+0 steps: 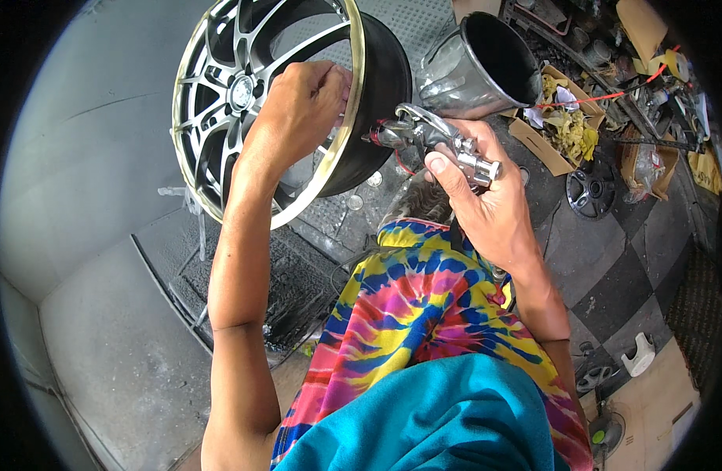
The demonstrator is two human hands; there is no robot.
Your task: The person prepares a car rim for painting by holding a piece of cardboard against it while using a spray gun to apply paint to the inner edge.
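Observation:
An alloy wheel (212, 118) with silver and black spokes and a dark barrel stands in front of me at the upper left. Pale yellow tape (326, 166) runs along its outer lip. My left hand (310, 98) is over the wheel's face by the right side of the lip, its fingers curled in; whatever they hold, if anything, is hidden. Just right of the barrel, my right hand (486, 177) grips a chrome spray gun (424, 132). The gun's red-tipped nozzle points left toward the barrel, close to it.
A grey-stained bucket (447, 78) stands beyond the gun. To its right are a cardboard box (537, 145) of crumpled yellow paper, a dark wheel cover (590, 194) and cluttered scraps. A red cord (588, 100) crosses there. A grey panel wall (86, 157) rises on the left.

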